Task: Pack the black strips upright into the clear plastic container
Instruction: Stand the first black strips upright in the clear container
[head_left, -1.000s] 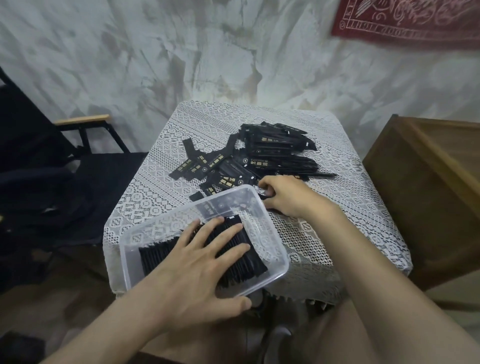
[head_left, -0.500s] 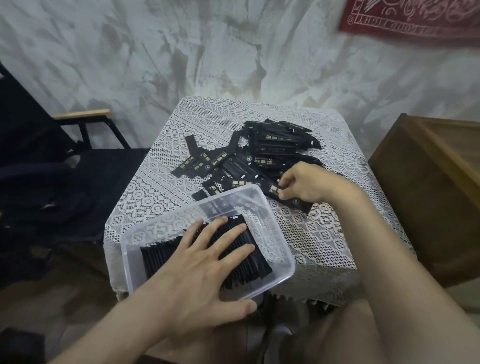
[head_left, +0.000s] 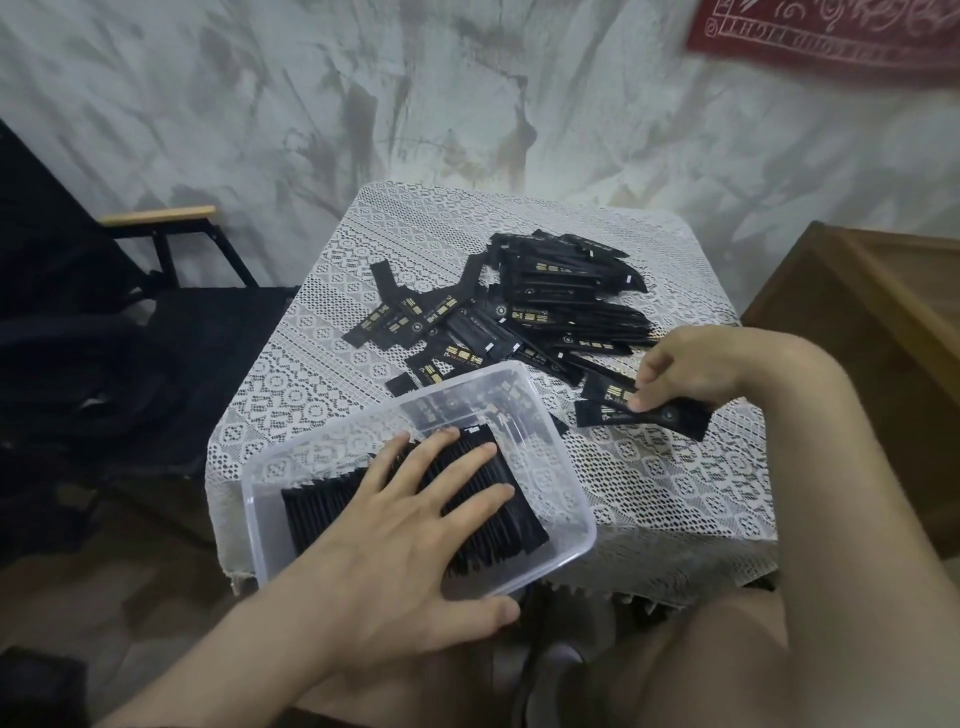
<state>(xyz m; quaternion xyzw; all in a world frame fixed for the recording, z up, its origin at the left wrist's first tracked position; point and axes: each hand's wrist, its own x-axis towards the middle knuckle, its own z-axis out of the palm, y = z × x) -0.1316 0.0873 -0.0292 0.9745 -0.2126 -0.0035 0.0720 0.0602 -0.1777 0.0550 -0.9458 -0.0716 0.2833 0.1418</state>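
pressing the left hand (head_left: 395, 530) flat on packed strips (head_left: 511, 527) in the container (head_left: 569, 470), hiding most. pinching loose strips (head_left: 670, 415) in the right hand (head_left: 685, 369) near the pile (head_left: 561, 306), between a cut-off chair (head_left: 208, 332) and wooden box (head_left: 872, 312).

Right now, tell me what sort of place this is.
Probably a room in a home, used for hand packing: a white lace tablecloth as the work surface, a red patterned hanging on a rough plastered wall, and a black chair with a wooden armrest.
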